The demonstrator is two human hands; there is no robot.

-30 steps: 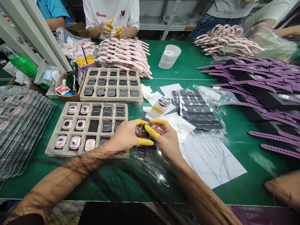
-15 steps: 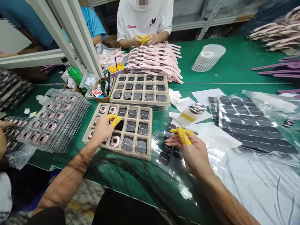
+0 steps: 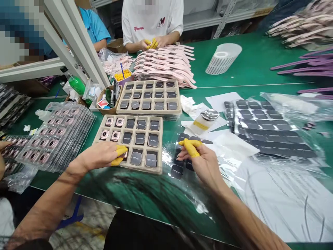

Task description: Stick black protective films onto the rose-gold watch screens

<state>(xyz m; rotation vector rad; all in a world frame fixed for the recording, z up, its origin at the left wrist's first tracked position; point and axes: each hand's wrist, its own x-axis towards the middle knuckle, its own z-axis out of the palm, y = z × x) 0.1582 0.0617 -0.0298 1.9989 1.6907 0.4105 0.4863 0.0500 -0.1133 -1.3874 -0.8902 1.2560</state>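
A beige compartment tray [image 3: 129,118] lies before me. It holds pink watch cases [image 3: 116,135] at its left and pieces faced with dark square films [image 3: 139,139] at its right. My left hand [image 3: 97,155] has yellow finger cots on and grips a watch case [image 3: 125,155] in the front row, mostly covered by the fingers. To the right, my right hand [image 3: 201,156] hovers over a clear sheet with dark square stickers [image 3: 177,171]. Its thumb and yellow-cotted fingers are pinched together; whatever is between them cannot be made out.
Behind stands a second tray stack [image 3: 148,111] of dark-faced pieces. Stacked clear trays [image 3: 56,132] of watch cases are at left. A white-bodied bottle [image 3: 205,121], papers and sticker sheets [image 3: 262,126] lie right. Across the table, a person [image 3: 153,21] works behind pink straps [image 3: 163,64].
My left hand has moved from a middle-row compartment to the front-row watch case. The middle-row piece it covered now shows a dark face. My right hand stays over the stickers, still pinched.
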